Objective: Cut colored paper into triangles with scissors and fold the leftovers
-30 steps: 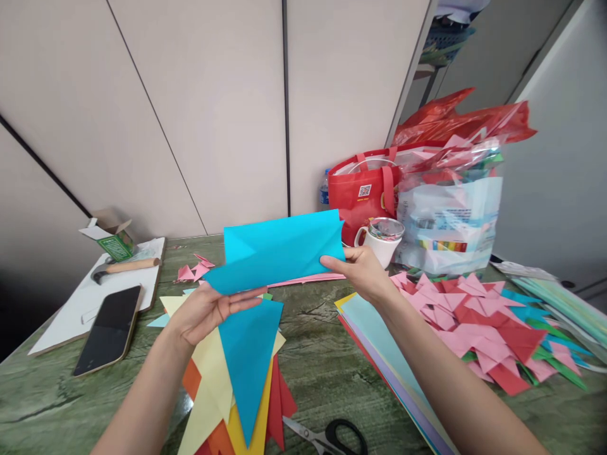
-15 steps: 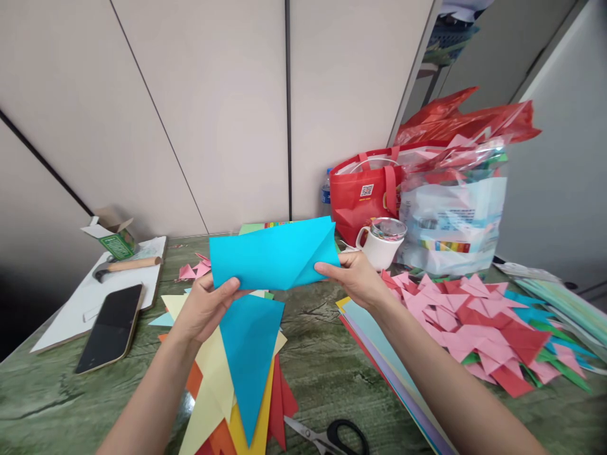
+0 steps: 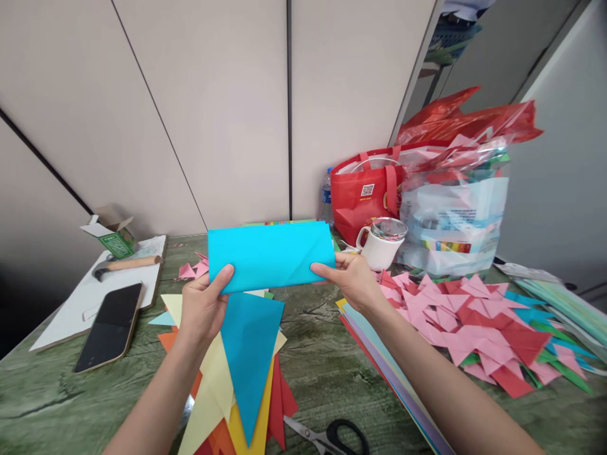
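Note:
A folded blue paper sheet (image 3: 268, 256) is held upright above the green table. My left hand (image 3: 203, 308) pinches its lower left corner with the thumb on the front. My right hand (image 3: 349, 278) pinches its right edge. Diagonal creases show on the sheet's right half. Below it lies a stack of folded triangles, a blue triangle (image 3: 249, 354) on top of yellow, orange and red ones.
Black-handled scissors (image 3: 329, 436) lie at the near edge. A stack of coloured sheets (image 3: 384, 360) runs under my right arm, with a pile of pink and red folded pieces (image 3: 467, 325) beside it. A white mug (image 3: 382, 243), a red bag (image 3: 363, 193), a phone (image 3: 110, 325) and a hammer (image 3: 124, 265) stand around.
The blue sheet went from tilted and half open to flat and level. My left hand moved up from under it and took a pinch on its lower left corner.

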`<state>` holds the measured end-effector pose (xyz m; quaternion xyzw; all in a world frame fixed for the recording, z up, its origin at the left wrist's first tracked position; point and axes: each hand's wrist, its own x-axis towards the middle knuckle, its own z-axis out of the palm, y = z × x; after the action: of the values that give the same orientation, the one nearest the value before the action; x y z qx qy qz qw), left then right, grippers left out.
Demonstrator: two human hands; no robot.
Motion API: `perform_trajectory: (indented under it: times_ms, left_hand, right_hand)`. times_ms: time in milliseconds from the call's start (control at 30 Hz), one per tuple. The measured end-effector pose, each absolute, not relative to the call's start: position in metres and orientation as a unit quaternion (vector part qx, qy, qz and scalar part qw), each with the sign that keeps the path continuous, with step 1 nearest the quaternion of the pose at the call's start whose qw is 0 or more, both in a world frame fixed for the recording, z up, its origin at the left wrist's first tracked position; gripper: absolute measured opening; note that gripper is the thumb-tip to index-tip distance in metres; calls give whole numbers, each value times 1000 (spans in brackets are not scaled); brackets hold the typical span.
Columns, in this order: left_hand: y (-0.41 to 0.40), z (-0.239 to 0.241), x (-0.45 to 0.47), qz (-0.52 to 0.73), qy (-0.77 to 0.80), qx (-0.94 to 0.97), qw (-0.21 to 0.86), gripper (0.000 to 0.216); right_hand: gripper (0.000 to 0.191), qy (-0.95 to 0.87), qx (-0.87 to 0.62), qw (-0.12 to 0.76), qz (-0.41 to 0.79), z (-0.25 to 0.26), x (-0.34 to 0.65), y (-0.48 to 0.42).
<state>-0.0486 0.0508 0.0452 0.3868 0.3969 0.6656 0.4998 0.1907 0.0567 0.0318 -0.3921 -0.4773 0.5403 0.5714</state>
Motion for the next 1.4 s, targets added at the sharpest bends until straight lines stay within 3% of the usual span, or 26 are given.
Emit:
perform_trajectory:
  times_ms: [100,367,600,867,1400]
  left_hand:
    - [50,44,-50,667,409,396,480,23]
    - [43,41,-46,605,460,479,439,28]
    - [44,58,-53,601,396,481,500,51]
    - [43,62,-52,623,417,488,447,64]
    - [36,59,-49,607,465,525,375,43]
  right_hand:
    - [48,-496,-378,589,514,35,192,56]
    - [69,-491,-400,636,442,44,197,54]
    - [55,-535,-407,607,424,47,199,51]
    - [53,-576,-417,576,403,41,194,51]
    - [44,-584,-457,563,365,37,194,53]
